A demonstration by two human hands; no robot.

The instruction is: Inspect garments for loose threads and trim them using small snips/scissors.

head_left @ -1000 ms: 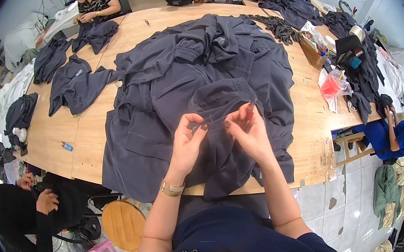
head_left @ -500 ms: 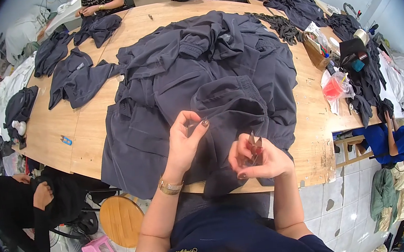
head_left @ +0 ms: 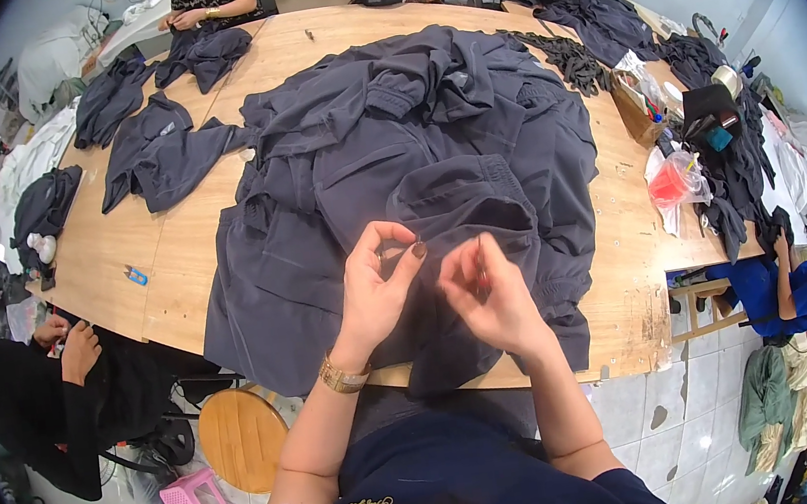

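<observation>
Head view: left hand (head_left: 375, 291) pinches a fold of the dark garment (head_left: 459, 210) at the table's (head_left: 632, 305) near edge; right hand (head_left: 490, 297), fingers curled, grips small snips beside it. Fabric judged soft, light, limp; best held by the hem.

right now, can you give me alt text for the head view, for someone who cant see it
A person's left hand and right hand pinch the edge of a dark navy garment atop a pile of similar garments on a wooden table. The right hand grips a small metal tool. Other people work around the table.
</observation>
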